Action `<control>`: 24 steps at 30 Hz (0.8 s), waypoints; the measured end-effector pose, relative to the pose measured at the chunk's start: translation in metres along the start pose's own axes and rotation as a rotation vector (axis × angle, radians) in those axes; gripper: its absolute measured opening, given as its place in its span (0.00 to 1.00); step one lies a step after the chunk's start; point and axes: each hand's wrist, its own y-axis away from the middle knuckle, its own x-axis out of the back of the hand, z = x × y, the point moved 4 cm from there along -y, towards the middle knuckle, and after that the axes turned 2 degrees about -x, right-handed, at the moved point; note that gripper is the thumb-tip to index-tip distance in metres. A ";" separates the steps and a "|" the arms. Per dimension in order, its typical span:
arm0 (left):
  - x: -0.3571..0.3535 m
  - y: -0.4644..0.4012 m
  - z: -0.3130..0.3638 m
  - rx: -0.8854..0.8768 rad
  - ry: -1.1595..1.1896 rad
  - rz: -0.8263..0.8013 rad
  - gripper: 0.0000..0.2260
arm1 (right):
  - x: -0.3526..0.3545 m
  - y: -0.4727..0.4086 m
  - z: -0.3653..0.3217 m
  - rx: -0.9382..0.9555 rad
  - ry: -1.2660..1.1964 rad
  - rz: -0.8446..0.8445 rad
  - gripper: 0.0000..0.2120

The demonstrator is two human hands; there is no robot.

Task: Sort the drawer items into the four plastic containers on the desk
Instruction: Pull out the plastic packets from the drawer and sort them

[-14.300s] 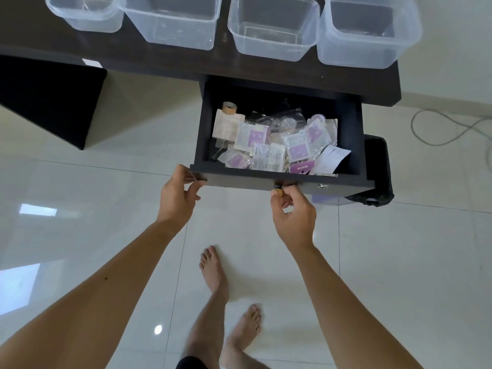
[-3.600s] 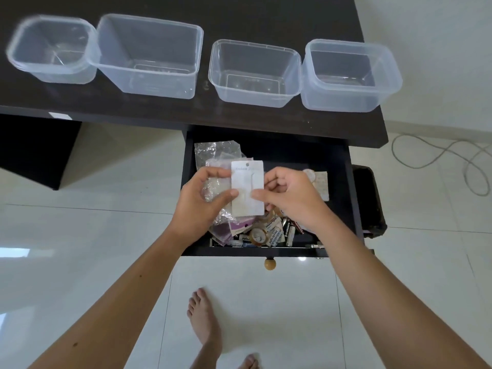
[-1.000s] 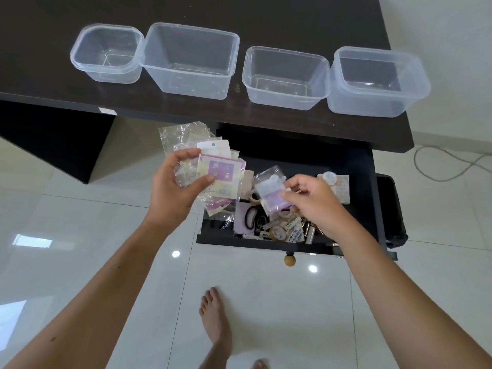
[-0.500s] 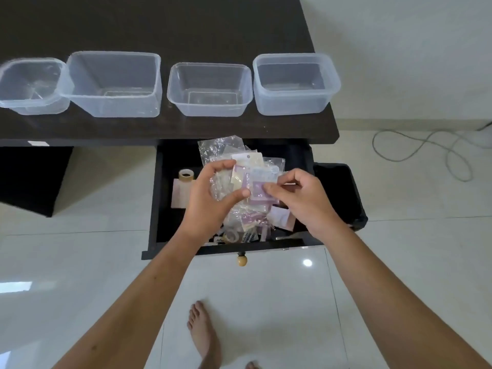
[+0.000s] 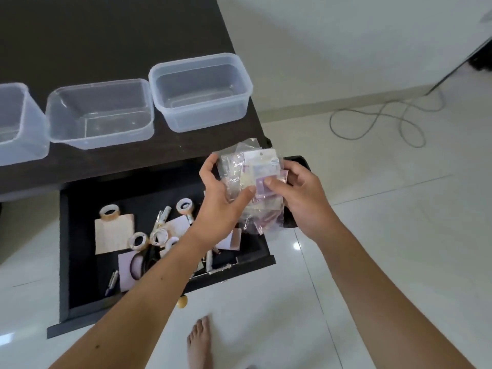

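A stack of small clear plastic packets [image 5: 262, 187] with white and purple cards is held between both hands above the right end of the open black drawer [image 5: 80, 262]. My left hand [image 5: 221, 198] cups the stack from the left. My right hand [image 5: 298, 195] pinches its front with thumb and fingers. Three clear plastic containers show on the dark desk [image 5: 106, 35]: the right one [image 5: 199, 91], the middle one [image 5: 101, 113], and one cut off at the left edge [image 5: 16, 123]. All three look empty.
In the drawer lie several tape rolls [image 5: 109, 211], a beige card [image 5: 114, 233], pens [image 5: 111, 282], and paper notes. A brass knob [image 5: 182, 301] sticks out of the drawer front. A grey cable [image 5: 378, 121] loops on the white tiled floor. My bare foot [image 5: 199, 342] stands below.
The view has swung right, so the leftmost container is out of frame. My right hand has closed onto the packet stack, and more packets have left the drawer.
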 end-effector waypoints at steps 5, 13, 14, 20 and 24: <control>-0.061 -0.041 -0.014 0.016 -0.079 -0.039 0.21 | 0.064 -0.022 0.003 -0.002 -0.020 0.090 0.15; -0.148 -0.113 -0.060 0.148 -0.172 0.120 0.14 | 0.164 -0.079 0.034 -0.075 -0.135 0.164 0.16; -0.159 -0.120 -0.067 0.183 -0.130 0.130 0.13 | 0.174 -0.087 0.042 -0.090 -0.132 0.173 0.15; -0.191 -0.149 -0.123 0.325 -0.101 0.258 0.23 | 0.215 -0.131 0.091 -0.171 0.028 0.173 0.10; -0.194 -0.160 -0.157 0.362 -0.106 0.322 0.27 | 0.219 -0.159 0.120 -0.190 0.154 0.179 0.10</control>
